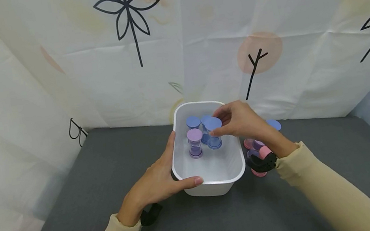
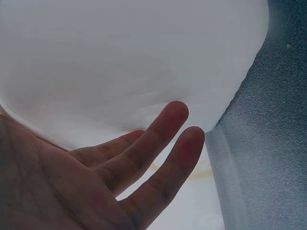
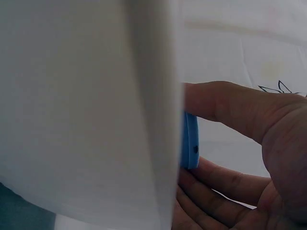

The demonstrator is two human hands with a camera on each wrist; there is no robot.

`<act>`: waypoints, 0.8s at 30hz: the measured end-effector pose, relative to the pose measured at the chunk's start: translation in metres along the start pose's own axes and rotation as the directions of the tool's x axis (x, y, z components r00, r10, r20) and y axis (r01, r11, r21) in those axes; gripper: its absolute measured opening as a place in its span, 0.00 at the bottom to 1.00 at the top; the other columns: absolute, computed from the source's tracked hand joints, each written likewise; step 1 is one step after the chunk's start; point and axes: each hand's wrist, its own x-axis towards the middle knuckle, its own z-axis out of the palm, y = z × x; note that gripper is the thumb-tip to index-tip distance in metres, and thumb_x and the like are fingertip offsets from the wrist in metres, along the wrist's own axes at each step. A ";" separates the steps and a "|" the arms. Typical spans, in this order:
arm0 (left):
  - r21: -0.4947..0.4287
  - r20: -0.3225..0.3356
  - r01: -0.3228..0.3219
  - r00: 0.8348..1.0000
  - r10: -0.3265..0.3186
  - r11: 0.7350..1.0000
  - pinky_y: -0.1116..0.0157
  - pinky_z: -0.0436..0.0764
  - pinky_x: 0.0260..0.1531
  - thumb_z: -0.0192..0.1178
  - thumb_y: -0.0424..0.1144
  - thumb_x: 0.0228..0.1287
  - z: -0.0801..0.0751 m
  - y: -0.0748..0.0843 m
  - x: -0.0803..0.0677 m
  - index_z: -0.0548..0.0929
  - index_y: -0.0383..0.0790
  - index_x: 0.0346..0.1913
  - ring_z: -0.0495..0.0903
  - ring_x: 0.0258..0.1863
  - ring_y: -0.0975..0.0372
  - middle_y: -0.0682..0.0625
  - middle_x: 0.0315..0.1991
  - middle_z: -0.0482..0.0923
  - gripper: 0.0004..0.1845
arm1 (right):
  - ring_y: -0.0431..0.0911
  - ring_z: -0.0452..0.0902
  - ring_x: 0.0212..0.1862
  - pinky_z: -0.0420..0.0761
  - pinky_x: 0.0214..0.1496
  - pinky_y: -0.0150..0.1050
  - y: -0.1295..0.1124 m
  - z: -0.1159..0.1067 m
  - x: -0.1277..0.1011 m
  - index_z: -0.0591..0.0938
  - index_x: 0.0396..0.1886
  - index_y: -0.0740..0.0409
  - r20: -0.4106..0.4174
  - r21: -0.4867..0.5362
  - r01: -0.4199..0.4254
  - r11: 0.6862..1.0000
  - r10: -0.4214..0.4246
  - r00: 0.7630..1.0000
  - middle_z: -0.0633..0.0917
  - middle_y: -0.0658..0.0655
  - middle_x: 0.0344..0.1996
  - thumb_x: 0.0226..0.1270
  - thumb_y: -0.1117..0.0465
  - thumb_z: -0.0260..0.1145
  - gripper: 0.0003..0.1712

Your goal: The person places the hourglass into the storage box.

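Observation:
A white plastic tub [image 1: 210, 190] stands on the dark grey table. My left hand [image 1: 155, 181] rests against its left side, the thumb along the near rim. In the left wrist view, straight fingers [image 2: 163, 129] lie by the outer wall. Over the tub's right half, my right hand [image 1: 243, 120] pinches a blue sand timer [image 1: 213, 123] between thumb and fingers. Its blue cap [image 3: 192, 139] shows past the tub wall in the right wrist view. Inside the tub are a purple sand timer [image 1: 194, 135] and two blue ones, one of them partly hidden behind the held timer.
To the tub's right, several pink, purple and blue sand timers [image 1: 259, 172] stand partly hidden under my right wrist. A blue cap [image 1: 274, 124] shows beyond that wrist. White patterned cloth [image 1: 123, 85] hangs behind the table [image 1: 88, 210].

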 end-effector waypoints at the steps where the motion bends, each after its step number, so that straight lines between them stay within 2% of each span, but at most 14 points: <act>1: 0.003 -0.001 0.004 1.000 -0.004 1.000 0.46 0.73 0.57 0.76 0.62 0.51 0.000 0.000 0.000 0.30 0.74 0.79 0.75 0.59 0.63 0.56 0.73 0.63 0.68 | 0.51 0.85 0.43 0.83 0.48 0.47 0.000 0.001 0.000 0.86 0.50 0.64 0.003 -0.022 0.004 1.000 -0.004 1.000 0.88 0.58 0.41 0.51 0.58 0.83 0.27; 9: 0.020 -0.004 0.024 1.000 -0.024 1.000 0.50 0.74 0.55 0.76 0.63 0.52 -0.001 0.001 -0.001 0.29 0.74 0.79 0.76 0.58 0.63 0.59 0.73 0.62 0.68 | 0.52 0.83 0.44 0.82 0.51 0.49 -0.002 0.007 0.001 0.87 0.50 0.65 0.031 -0.188 0.038 0.981 -0.033 0.999 0.87 0.58 0.40 0.51 0.56 0.83 0.28; 15: 0.030 -0.007 0.026 1.000 -0.026 0.999 0.52 0.74 0.54 0.76 0.63 0.51 -0.001 0.001 -0.002 0.29 0.72 0.80 0.76 0.57 0.64 0.61 0.72 0.62 0.68 | 0.51 0.83 0.44 0.82 0.52 0.49 -0.002 0.010 0.001 0.87 0.51 0.65 0.039 -0.208 0.054 0.977 -0.047 0.998 0.88 0.59 0.41 0.52 0.55 0.82 0.28; 19: 0.027 -0.006 0.028 1.000 -0.028 0.999 0.51 0.74 0.54 0.76 0.63 0.51 0.000 0.000 -0.002 0.29 0.74 0.79 0.76 0.57 0.64 0.61 0.72 0.63 0.68 | 0.51 0.83 0.45 0.82 0.52 0.50 -0.001 0.012 0.002 0.87 0.51 0.66 0.053 -0.210 0.070 0.975 -0.060 0.997 0.88 0.59 0.41 0.52 0.55 0.82 0.28; 24: 0.021 -0.002 0.015 1.000 -0.015 1.000 0.51 0.74 0.55 0.75 0.63 0.52 0.000 0.000 -0.001 0.29 0.74 0.79 0.76 0.58 0.62 0.58 0.74 0.61 0.68 | 0.52 0.82 0.46 0.82 0.52 0.50 0.001 0.014 0.003 0.86 0.51 0.66 0.086 -0.216 0.076 0.973 -0.058 0.995 0.88 0.59 0.42 0.52 0.55 0.83 0.29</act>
